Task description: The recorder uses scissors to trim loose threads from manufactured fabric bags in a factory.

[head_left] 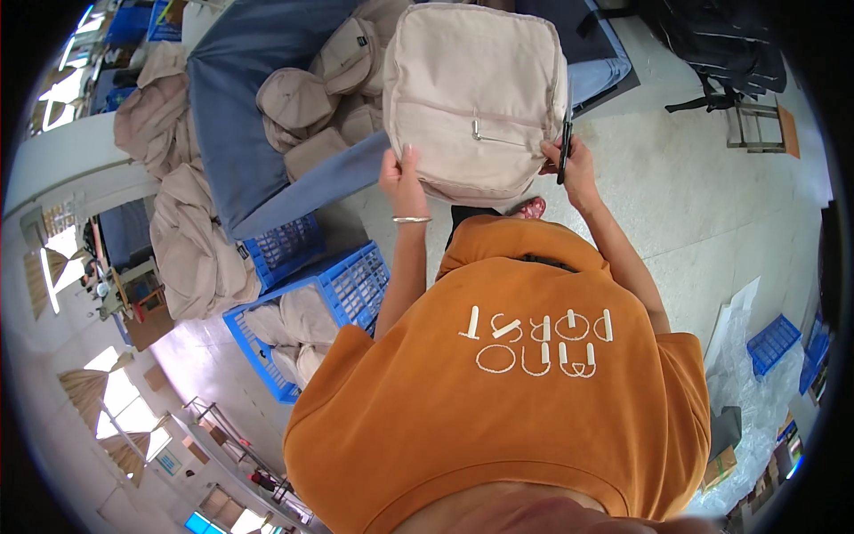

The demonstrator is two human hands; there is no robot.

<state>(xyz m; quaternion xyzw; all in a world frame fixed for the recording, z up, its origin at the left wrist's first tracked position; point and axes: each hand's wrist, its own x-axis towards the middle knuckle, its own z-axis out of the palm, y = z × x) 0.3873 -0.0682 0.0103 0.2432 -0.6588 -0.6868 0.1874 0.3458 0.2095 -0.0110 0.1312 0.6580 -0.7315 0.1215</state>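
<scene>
A pale beige fabric backpack (471,80) with a zipped front pocket hangs in front of me, above the floor. My left hand (405,189) is closed on its lower left edge, thumb on the front; a silver bangle circles that wrist. My right hand (574,171) is closed at the lower right edge, near the end of the pocket zip. The same hand holds black-handled scissors (564,153), their blades pointing away along the backpack's right side. The fingers behind the fabric are hidden.
A blue padded bin (258,107) with several beige bags stands ahead on the left. Beige bags (191,240) drape beside it. A blue plastic crate (356,280) with bags sits near my left elbow. Black backpacks (721,44) and a stool (765,129) lie far right.
</scene>
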